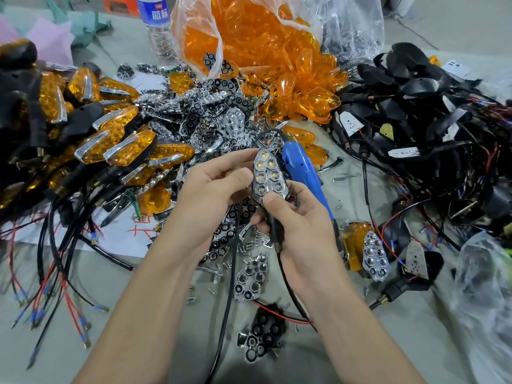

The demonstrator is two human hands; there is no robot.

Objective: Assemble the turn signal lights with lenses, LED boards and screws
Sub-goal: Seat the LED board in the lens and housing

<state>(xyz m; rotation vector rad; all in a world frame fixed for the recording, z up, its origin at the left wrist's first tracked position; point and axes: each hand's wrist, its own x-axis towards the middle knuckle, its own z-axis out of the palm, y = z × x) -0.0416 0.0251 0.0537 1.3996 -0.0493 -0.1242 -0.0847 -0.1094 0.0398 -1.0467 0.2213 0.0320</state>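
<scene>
Chrome reflector (pixel 266 176) in left hand (pixel 210 189).

Reflector plate (pixel 267 176): silver chrome, a honeycomb of hexagonal cells, the upper cells showing pale yellow. Electric screwdriver (pixel 300 173) bright blue; lenses (pixel 249 45) in the clear bag amber-orange; housings (pixel 410 87) at right black. Bench (pixel 426 328) dull grey, perhaps greenish under this light; bottle label (pixel 153 11) blue with white.
</scene>
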